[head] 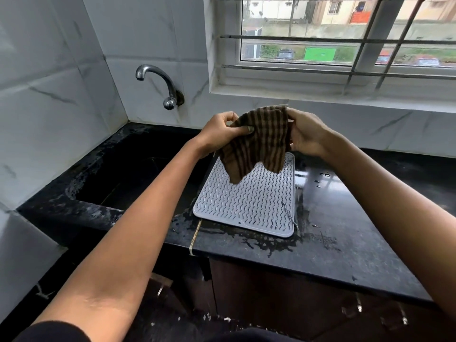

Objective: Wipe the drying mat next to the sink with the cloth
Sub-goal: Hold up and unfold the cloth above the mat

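Observation:
A grey ribbed drying mat (249,203) lies flat on the black counter, just right of the sink. A brown cloth with dark stripes (261,141) hangs in the air above the mat's far edge and hides that edge. My left hand (222,130) pinches the cloth's left side between thumb and fingers. My right hand (306,134) grips its right side. The cloth's lower corners dangle free, apart from the mat.
The black sink (128,178) sits to the left under a chrome wall tap (158,82). The black counter (345,230) is wet around the mat, with puddles near its front edge. A barred window (345,38) and white tiled walls stand behind.

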The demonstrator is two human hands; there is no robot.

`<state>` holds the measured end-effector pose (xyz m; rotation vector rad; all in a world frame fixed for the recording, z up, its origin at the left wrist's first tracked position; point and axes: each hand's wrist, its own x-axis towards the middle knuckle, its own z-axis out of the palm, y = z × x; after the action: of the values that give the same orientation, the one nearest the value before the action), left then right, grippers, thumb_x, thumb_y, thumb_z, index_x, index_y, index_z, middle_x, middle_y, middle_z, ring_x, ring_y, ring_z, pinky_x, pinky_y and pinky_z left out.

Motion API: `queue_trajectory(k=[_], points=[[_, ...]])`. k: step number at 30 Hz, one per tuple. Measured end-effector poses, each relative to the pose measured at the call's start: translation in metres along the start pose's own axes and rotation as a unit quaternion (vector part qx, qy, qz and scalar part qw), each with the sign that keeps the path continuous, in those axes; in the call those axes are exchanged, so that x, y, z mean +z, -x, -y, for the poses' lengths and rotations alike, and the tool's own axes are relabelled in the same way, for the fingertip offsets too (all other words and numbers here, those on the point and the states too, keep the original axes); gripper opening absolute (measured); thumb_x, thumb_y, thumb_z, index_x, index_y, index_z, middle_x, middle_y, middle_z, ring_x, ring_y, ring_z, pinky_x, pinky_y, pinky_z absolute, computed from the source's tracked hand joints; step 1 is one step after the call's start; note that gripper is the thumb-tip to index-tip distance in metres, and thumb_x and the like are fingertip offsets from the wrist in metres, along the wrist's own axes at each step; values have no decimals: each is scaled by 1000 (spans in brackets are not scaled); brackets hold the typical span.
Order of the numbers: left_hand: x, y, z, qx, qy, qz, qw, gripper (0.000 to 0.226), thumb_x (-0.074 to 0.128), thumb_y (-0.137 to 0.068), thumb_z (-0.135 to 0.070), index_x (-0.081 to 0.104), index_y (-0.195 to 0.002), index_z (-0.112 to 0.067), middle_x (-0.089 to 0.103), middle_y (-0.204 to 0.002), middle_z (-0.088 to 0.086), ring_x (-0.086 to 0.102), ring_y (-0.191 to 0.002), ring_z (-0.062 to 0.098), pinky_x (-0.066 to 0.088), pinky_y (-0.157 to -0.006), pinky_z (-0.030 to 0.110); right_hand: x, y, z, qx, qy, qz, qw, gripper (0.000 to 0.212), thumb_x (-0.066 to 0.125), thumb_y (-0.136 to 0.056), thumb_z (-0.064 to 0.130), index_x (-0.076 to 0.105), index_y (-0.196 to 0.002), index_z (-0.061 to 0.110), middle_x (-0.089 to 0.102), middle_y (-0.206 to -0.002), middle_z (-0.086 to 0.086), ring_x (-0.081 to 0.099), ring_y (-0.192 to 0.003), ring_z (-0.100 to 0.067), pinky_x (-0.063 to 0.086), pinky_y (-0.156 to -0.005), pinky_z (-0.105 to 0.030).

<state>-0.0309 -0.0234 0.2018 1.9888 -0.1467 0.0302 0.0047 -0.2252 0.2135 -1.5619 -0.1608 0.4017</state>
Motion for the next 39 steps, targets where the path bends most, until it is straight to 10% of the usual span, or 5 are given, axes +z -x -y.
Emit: queue_trajectory(k=[13,22,29,35,39], points=[[22,42,-26,-9,0,153,988,54,69,-86,-21,46,-134,-16,65,-106,-2,63,-92,4,50,-64,6,28,29,-10,-58,81,-151,983,15,55,-94,24,52,-100,10,60,-96,-12,59,-85,-20,53,-80,-39],[25,45,-27,60,-117,-1,991,29,73,-80,-39,74,-94,-13,74,-95,5,69,-92,21,54,-90,41,26,46,-5,-49,56,-37,997,20,54,-94,34,55,-88,15,60,-83,-8,57,-72,-20,48,-70,-35],[16,42,-29,71,21,-55,996,30,67,-88,-28,72,-107,-6,73,-91,3,66,-71,1,49,-57,12,8,50,-5,-84,274,58,956,59,82,-68,20,49,-116,11,69,-103,-12,68,-90,-26,58,-76,-39],[12,31,-28,67,18,-52,996,32,50,-98,-27,60,-117,-3,66,-106,9,60,-95,16,50,-91,32,9,43,-2,-94,417,97,899,24,57,-93,18,63,-110,3,67,-111,-20,64,-98,-32,53,-88,-42],[2,27,-28,92,27,-55,994,28,52,-97,-29,58,-114,-7,64,-100,2,60,-93,11,50,-84,20,11,41,7,-144,336,52,929,24,67,-85,18,68,-101,0,66,-94,-13,60,-81,-16,52,-66,-16]])
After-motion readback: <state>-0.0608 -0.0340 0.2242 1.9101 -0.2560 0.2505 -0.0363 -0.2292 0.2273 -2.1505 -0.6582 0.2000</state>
